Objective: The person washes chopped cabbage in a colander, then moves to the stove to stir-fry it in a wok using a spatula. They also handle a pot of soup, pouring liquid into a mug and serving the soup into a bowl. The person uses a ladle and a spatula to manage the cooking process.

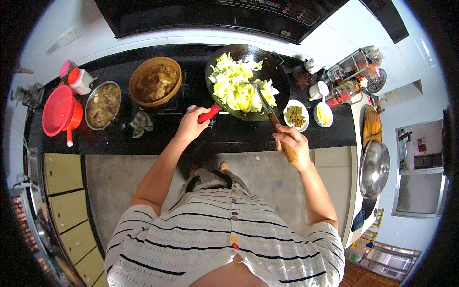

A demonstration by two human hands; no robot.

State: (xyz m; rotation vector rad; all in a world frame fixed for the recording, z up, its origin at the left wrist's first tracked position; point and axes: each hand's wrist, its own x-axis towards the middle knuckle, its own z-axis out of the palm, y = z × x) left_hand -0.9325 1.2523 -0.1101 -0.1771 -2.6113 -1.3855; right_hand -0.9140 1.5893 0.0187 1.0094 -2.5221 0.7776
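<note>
A dark wok point(279, 79) stands on the stove, filled mostly on its left and middle with chopped pale-green cabbage point(234, 86). My left hand point(192, 123) is closed round the wok's red handle point(209, 114). In my right hand point(293, 143) is a spatula point(268, 109) with a wooden grip, held from above the counter's front edge. Its metal end reaches into the cabbage, so the blade is mostly hidden. Close to the right hand sit a white bowl of chopped green and brown food point(296, 116) and a smaller white bowl with yellow pieces point(323, 115).
Left of the wok are a brown pot of stew point(155, 81), a metal pot of soup point(103, 105), a red strainer point(61, 112) and a folded cloth point(142, 123). Condiment jars point(337, 93) line the right corner. A metal lid point(374, 168) lies at far right. A range hood point(215, 16) hangs overhead.
</note>
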